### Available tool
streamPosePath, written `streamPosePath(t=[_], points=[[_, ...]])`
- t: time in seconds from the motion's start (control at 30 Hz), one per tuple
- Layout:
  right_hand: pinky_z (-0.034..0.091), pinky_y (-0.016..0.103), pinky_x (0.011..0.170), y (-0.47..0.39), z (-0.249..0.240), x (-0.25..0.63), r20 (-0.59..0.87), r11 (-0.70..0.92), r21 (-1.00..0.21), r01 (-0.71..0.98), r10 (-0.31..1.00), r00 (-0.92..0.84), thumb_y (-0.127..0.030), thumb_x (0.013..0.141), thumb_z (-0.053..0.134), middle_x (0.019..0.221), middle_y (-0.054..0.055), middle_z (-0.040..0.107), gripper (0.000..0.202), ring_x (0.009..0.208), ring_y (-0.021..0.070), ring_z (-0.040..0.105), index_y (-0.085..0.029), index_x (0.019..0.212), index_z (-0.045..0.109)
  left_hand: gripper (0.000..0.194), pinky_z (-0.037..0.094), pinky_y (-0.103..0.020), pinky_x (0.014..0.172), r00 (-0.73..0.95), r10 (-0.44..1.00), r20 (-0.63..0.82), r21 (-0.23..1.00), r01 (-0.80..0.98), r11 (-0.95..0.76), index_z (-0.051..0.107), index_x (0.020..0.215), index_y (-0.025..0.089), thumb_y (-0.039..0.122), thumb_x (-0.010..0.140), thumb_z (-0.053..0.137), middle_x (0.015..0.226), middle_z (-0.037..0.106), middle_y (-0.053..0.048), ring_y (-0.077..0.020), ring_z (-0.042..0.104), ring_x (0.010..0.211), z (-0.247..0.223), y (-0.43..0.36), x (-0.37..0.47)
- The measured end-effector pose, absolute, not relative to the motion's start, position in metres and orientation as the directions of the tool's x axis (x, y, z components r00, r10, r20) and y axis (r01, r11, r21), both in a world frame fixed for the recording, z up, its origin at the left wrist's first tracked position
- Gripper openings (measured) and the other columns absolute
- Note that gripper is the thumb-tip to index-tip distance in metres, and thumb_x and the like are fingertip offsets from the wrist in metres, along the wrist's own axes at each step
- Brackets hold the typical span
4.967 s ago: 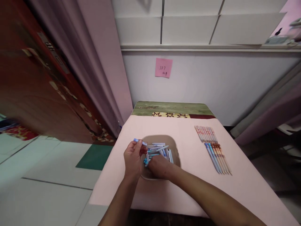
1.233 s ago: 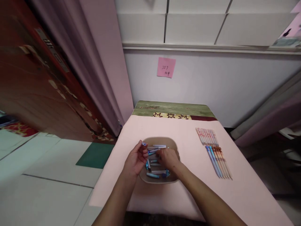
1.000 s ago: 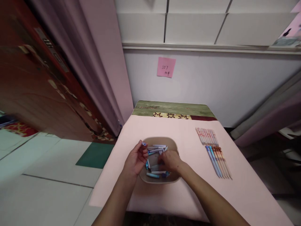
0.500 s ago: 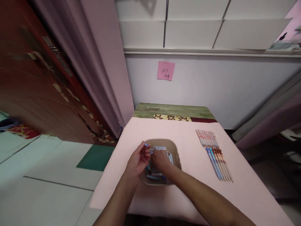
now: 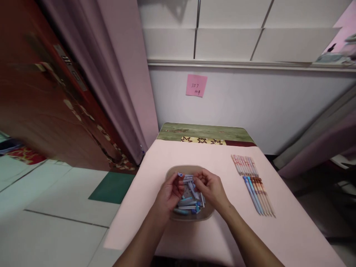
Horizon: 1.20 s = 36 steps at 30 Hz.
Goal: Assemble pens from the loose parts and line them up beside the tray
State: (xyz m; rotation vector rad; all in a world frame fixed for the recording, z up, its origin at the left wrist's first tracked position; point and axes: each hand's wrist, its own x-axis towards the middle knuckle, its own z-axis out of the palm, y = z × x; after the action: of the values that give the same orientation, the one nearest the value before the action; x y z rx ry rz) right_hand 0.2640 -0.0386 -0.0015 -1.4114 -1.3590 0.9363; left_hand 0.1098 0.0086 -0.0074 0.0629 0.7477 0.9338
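A beige bin [image 5: 207,216] on the pink-covered table holds several blue and white pen parts [image 5: 185,202]. Over its left side, my left hand [image 5: 171,191] pinches a small lavender tube [image 5: 180,174], its open end facing up. My right hand [image 5: 209,185] is over the bin's right side with thumb and fingertips pressed together; whatever is between them is too small to make out. The two hands are apart. To the right lies a row of pale pink pens [image 5: 244,165], and below it a row of blue and brown-topped pens [image 5: 258,195].
The table's pink cover [image 5: 155,159] leaves a green strip [image 5: 205,129] showing at the back. A pink note [image 5: 196,85] is stuck on the wall behind. At the left stand a red-brown door [image 5: 55,111] and a purple curtain [image 5: 111,74].
My right hand has lifted out of the bin and moved right, uncovering the pen parts inside. My left hand, still pinching the tube, has shifted slightly right.
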Motion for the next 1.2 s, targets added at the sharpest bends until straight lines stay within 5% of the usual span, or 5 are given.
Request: streamPosePath(t=[0.23,0.77,0.93,1.07,1.2], points=[[0.057,0.029,0.070,-0.048,0.010,0.254,0.125,0.119,-0.991,0.064,0.986,0.113,-0.037,0.083,0.060,0.084,0.005,0.073,0.021,0.076,0.0176,0.070,-0.019,0.094,0.064,0.008,0.042,-0.014,0.036,0.396,0.732,-0.555,0.356,-0.682,0.639,0.061,0.078,0.010,0.015,0.083,0.060,0.060,0.063,-0.003,-0.0060,0.051,0.041,-0.009,-0.003,0.124],[0.054,0.025,0.074,-0.057,0.011,0.259,0.197,0.097,-0.822,0.561,0.973,0.119,-0.024,0.083,0.059,0.088,-0.001,0.075,0.015,0.081,0.0154,0.071,-0.024,0.097,0.063,0.010,0.043,-0.014,0.038,0.200,0.812,-0.548,0.554,-0.641,0.532,0.061,0.078,0.013,0.017,0.075,0.071,0.062,0.064,0.000,-0.0059,0.053,0.043,-0.006,-0.018,0.132],[0.052,0.021,0.061,-0.044,0.011,0.259,0.111,0.068,-0.932,0.356,0.989,0.102,-0.028,0.074,0.069,0.070,-0.002,0.071,0.011,0.063,0.0125,0.066,-0.021,0.081,0.065,0.013,0.037,-0.014,0.034,0.329,0.737,-0.590,0.447,-0.627,0.638,0.059,0.074,0.013,0.020,0.076,0.070,0.054,0.058,0.002,-0.0055,0.048,0.039,-0.005,-0.018,0.129],[0.038,0.018,0.042,-0.027,0.008,0.257,-0.106,-0.106,-0.994,-0.005,0.994,-0.039,-0.043,0.061,0.078,0.055,-0.005,0.059,0.035,0.044,0.0078,0.050,-0.017,0.072,0.057,0.011,0.033,-0.014,0.032,0.449,0.701,-0.553,0.356,-0.634,0.687,0.060,0.079,0.011,0.020,0.082,0.064,0.055,0.056,0.002,-0.0050,0.046,0.039,-0.002,-0.014,0.122],[0.038,0.019,0.044,-0.020,0.008,0.262,-0.073,-0.077,-0.994,-0.073,0.996,-0.053,-0.053,0.078,0.060,0.062,-0.003,0.060,0.036,0.044,0.0074,0.048,-0.017,0.082,0.057,0.020,0.035,-0.013,0.033,0.384,0.756,-0.531,0.330,-0.728,0.601,0.057,0.074,0.010,0.020,0.090,0.051,0.060,0.059,-0.001,-0.0038,0.045,0.040,0.008,0.000,0.103]])
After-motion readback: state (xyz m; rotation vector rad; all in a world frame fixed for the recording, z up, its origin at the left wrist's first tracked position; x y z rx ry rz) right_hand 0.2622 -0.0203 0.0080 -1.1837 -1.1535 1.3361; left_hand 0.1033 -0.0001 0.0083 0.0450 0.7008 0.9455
